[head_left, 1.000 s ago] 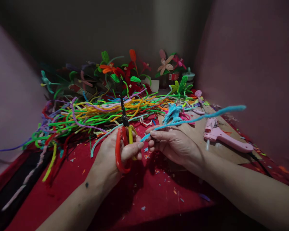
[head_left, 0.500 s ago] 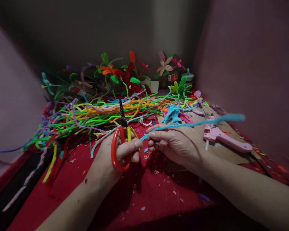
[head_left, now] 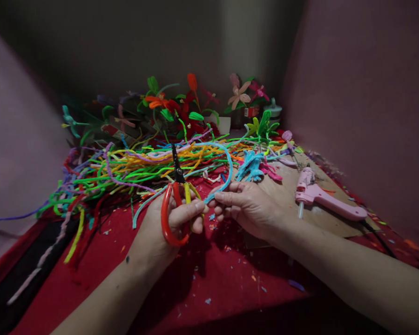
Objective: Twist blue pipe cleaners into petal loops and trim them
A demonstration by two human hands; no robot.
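My left hand [head_left: 167, 222] is closed round the red and yellow handles of a pair of scissors [head_left: 176, 195], whose dark blades point up and away from me. My right hand [head_left: 247, 207] pinches one end of a light blue pipe cleaner [head_left: 226, 170] just right of the scissors. The blue pipe cleaner curves up and back to the left over the pile. Both hands hover over the red cloth [head_left: 212, 274], almost touching each other.
A big tangle of coloured pipe cleaners [head_left: 132, 167] lies behind my hands. Finished pipe-cleaner flowers [head_left: 181, 104] stand at the back. A pink glue gun [head_left: 321, 197] rests on a cardboard sheet [head_left: 289, 186] at the right, near blue and pink flower pieces [head_left: 253, 165]. Small scraps litter the cloth.
The blue pipe cleaner, which stuck out straight to the right, has swung up and over to the left. The scissors tilted slightly; both hands stayed in place.
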